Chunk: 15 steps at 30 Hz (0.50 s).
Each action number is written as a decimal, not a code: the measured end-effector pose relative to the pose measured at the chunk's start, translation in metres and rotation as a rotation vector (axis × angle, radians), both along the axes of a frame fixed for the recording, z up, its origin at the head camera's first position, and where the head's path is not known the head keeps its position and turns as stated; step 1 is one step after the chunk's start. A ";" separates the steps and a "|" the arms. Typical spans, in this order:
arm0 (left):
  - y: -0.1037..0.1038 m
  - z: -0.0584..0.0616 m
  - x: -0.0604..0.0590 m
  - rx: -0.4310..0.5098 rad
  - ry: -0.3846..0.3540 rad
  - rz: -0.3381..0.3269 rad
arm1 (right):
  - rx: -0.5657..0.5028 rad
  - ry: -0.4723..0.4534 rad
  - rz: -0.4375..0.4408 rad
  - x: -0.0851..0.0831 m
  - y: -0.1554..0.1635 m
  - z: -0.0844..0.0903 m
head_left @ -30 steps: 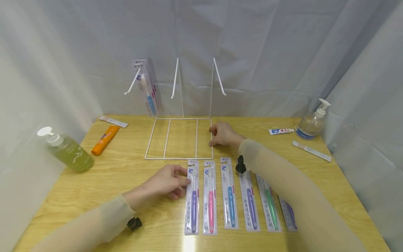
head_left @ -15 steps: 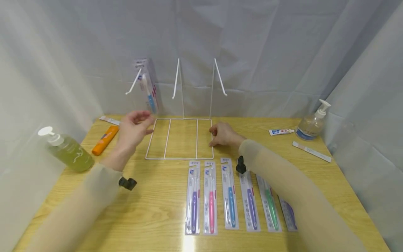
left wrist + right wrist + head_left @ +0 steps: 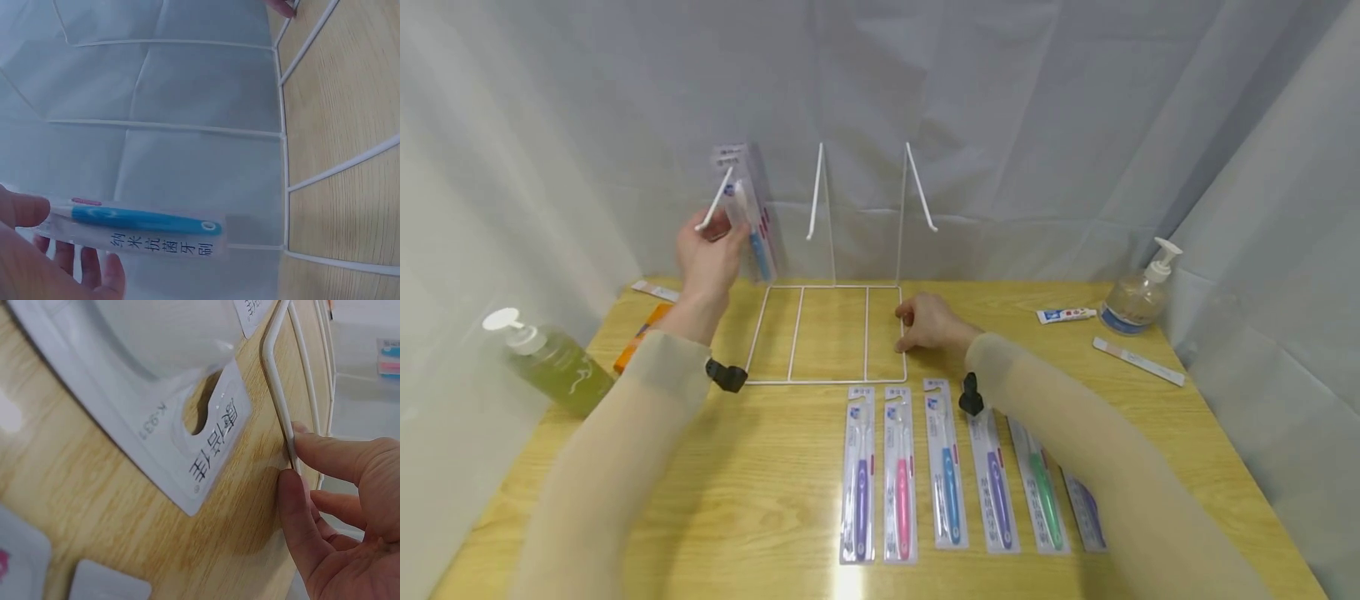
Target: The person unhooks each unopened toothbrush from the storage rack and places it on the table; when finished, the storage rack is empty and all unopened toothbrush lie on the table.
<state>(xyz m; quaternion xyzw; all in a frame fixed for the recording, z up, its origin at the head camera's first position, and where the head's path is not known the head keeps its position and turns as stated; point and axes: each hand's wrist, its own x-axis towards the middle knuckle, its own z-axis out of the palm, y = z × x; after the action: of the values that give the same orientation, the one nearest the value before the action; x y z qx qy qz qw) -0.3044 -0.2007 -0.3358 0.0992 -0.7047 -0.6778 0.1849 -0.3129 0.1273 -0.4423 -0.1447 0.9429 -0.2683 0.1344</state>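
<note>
A white wire display rack (image 3: pixel 827 382) with three upright hooks stands at the back of the table. From its left hook hangs a packaged toothbrush (image 3: pixel 761 257) with a blue handle. My left hand (image 3: pixel 706 258) is at this pack, thumb on its front and fingers curled behind it, as the left wrist view shows with the blue handle (image 3: pixel 147 220) pointing away from the palm. My right hand (image 3: pixel 931 323) pinches the right side wire of the rack's base between thumb and fingers; the right wrist view shows the wire (image 3: pixel 280 394) running into the grip.
Several packaged toothbrushes (image 3: pixel 901 492) lie in a row in front of the rack, some partly under the right forearm. A green pump bottle (image 3: pixel 561 371) and an orange tube (image 3: pixel 640 333) stand and lie left. A clear pump bottle (image 3: pixel 1133 298) and small toothpaste tube (image 3: pixel 1066 315) are right.
My left hand has moved from beside the leftmost purple toothbrush on the table, up and back to the hanging pack. My right hand has stayed on the rack's base.
</note>
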 end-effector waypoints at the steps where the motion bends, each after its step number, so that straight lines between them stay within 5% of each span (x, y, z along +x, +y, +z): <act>1: 0.001 -0.001 -0.001 -0.004 0.013 0.007 | -0.001 -0.001 0.000 0.000 0.000 0.000; 6: 0.008 -0.001 0.000 -0.091 0.032 -0.024 | -0.003 -0.011 -0.002 0.001 -0.001 0.001; 15: 0.025 0.002 0.015 -0.212 0.097 -0.196 | 0.006 0.016 0.003 -0.002 -0.002 0.000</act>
<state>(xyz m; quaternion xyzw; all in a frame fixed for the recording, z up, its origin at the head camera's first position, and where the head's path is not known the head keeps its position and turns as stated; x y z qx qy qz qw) -0.2897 -0.1758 -0.3333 -0.0228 -0.7688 -0.6184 0.1611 -0.3151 0.1251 -0.4427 -0.1475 0.9445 -0.2641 0.1278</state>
